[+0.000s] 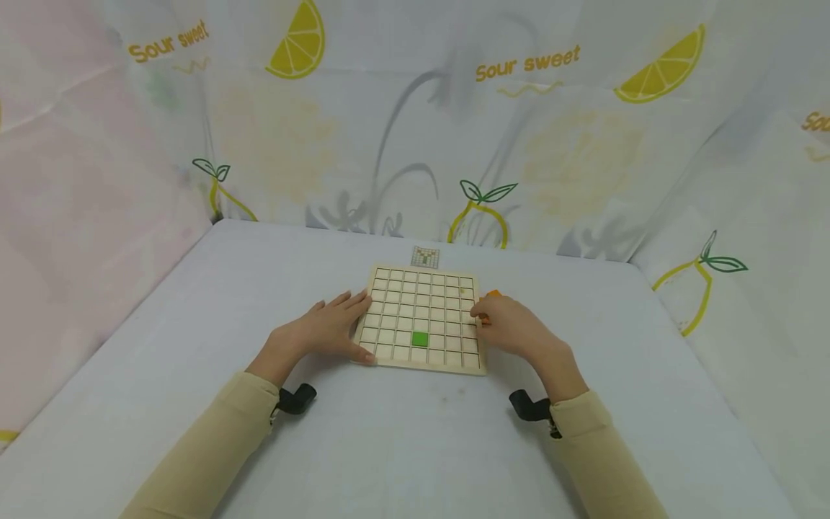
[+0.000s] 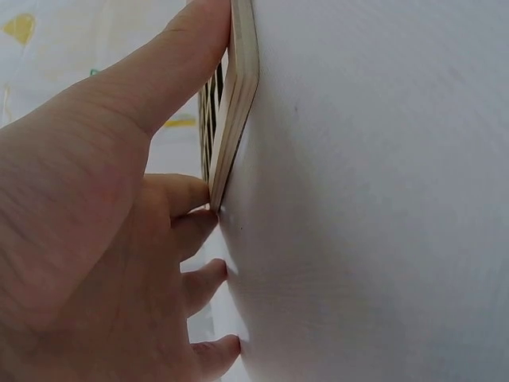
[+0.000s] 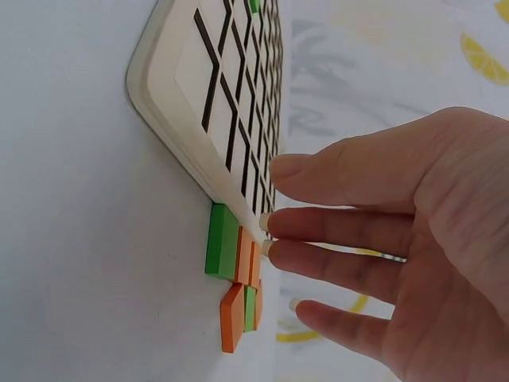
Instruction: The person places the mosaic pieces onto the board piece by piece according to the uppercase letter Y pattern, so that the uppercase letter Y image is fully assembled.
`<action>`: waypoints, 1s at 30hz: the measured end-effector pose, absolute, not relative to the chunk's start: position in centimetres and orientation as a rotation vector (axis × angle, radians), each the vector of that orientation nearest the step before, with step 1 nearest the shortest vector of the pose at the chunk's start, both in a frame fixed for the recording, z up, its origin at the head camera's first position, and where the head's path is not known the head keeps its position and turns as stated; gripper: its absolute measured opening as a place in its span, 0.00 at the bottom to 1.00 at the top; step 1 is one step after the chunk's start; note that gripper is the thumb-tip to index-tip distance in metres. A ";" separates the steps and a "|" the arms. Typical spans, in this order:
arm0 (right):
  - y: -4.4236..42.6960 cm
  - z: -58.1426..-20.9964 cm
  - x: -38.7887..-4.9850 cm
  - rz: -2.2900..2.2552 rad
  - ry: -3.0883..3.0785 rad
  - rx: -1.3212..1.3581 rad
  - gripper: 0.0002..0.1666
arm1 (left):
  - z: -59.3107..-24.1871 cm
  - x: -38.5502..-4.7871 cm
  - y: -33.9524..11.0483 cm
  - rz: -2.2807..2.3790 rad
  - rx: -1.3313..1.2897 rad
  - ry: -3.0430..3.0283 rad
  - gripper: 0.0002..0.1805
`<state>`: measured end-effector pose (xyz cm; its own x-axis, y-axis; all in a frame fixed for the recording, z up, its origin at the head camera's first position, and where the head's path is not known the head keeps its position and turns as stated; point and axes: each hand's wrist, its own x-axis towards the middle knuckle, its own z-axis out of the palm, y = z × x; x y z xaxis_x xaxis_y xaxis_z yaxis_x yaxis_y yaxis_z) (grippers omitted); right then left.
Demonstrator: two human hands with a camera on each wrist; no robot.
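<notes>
A pale wooden grid board (image 1: 398, 320) lies on the white table, with one green square tile (image 1: 420, 339) in a cell near its front. My left hand (image 1: 331, 328) steadies the board's left side, fingers spread; its thumb (image 2: 179, 68) rests at the front left corner. At the board's right edge, my right hand (image 1: 515, 324) hovers with fingers extended, and no tile shows between them. Beside that edge lie several loose tiles, among them a green tile (image 3: 222, 241) and an orange tile (image 3: 231, 318). In the head view my right hand hides most of these.
Behind the board lies a small printed pattern card (image 1: 425, 257). A white cloth covers the table (image 1: 415, 447). Fabric walls (image 1: 363, 130) with lemon prints stand at the back and both sides.
</notes>
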<state>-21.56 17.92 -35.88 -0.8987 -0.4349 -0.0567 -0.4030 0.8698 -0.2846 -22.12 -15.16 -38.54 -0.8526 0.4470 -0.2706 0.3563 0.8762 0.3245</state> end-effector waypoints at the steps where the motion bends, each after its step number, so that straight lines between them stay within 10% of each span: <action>1: 18.0 -35.9 -21.6 -0.402 2.922 -0.656 0.07 | -38.6 -22.1 -15.2 0.379 0.597 2.706 0.67; 30: 18.5 -36.8 -22.2 -0.249 2.896 -0.530 0.10 | -38.7 -22.2 -15.4 0.403 0.602 2.701 0.66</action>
